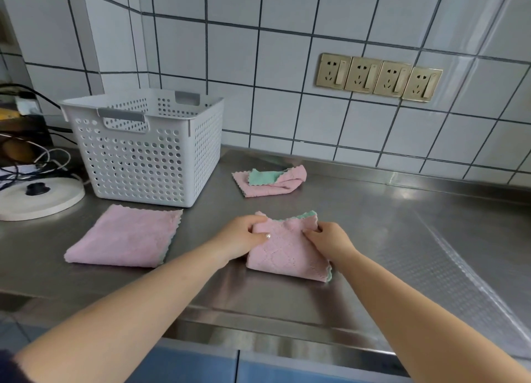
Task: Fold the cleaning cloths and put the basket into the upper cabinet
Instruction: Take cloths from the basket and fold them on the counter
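A pink cloth with a green underside (283, 252) lies folded on the steel counter in front of me. My left hand (244, 234) pinches its far left corner and my right hand (327, 237) pinches its far right edge. A second pink cloth (123, 237), folded flat, lies to the left. A third pink-and-green cloth (268, 181) lies crumpled near the wall. The white perforated basket (143, 153) stands upright at the back left, with nothing showing inside it. No upper cabinet is in view.
A white round lid with a black knob (37, 196) and a tangle of cables (31, 158) lie at the far left. Four brass wall sockets (379, 77) sit on the tiled wall. The steel counter (402, 224) stretches right; its front edge runs above blue cabinet doors (201, 365).
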`<state>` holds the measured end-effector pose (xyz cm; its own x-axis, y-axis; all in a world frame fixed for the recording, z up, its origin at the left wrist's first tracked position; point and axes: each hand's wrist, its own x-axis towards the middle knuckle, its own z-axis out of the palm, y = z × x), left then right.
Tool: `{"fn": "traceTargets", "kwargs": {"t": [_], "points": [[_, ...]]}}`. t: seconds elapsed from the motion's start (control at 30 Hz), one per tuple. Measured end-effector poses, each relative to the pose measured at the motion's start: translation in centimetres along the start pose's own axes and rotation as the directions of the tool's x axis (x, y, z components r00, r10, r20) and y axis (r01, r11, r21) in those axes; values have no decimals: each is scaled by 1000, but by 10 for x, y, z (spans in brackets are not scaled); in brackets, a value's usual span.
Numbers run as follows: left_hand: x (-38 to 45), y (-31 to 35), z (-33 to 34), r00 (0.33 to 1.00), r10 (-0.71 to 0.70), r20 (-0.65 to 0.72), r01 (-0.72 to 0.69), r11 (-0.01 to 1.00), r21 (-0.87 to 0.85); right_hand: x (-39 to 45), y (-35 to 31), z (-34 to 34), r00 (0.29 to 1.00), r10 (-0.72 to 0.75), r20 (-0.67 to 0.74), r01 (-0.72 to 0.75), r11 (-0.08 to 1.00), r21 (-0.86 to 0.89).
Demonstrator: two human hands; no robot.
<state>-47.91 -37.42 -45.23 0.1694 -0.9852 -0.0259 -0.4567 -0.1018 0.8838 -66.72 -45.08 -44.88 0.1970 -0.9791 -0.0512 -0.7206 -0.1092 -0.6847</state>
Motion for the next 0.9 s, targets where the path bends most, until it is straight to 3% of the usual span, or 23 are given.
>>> {"fn": "traceTargets", "kwargs": {"t": [0.33, 0.5, 0.63, 0.73, 0.9], "points": [[10, 1, -3, 995, -89, 46, 84, 992, 94, 10, 3, -4, 997, 72, 26, -73, 997, 27], [19, 8, -8, 983, -180, 36, 178, 983, 48, 13, 12, -10, 998, -15, -55, 8, 992, -124], [33, 13, -11, 991, -125, -41, 132, 961, 242, 16, 12, -13, 996, -41, -85, 30, 991, -128], [40, 13, -11, 997, -59, -56, 77, 910, 407, 19, 8, -14, 1000, -3, -20, 1, 993, -120], [47, 9, -9, 996, -18, -93, 56, 898, 436, 22, 3, -15, 999, -39, -37, 36, 996, -88]]}}
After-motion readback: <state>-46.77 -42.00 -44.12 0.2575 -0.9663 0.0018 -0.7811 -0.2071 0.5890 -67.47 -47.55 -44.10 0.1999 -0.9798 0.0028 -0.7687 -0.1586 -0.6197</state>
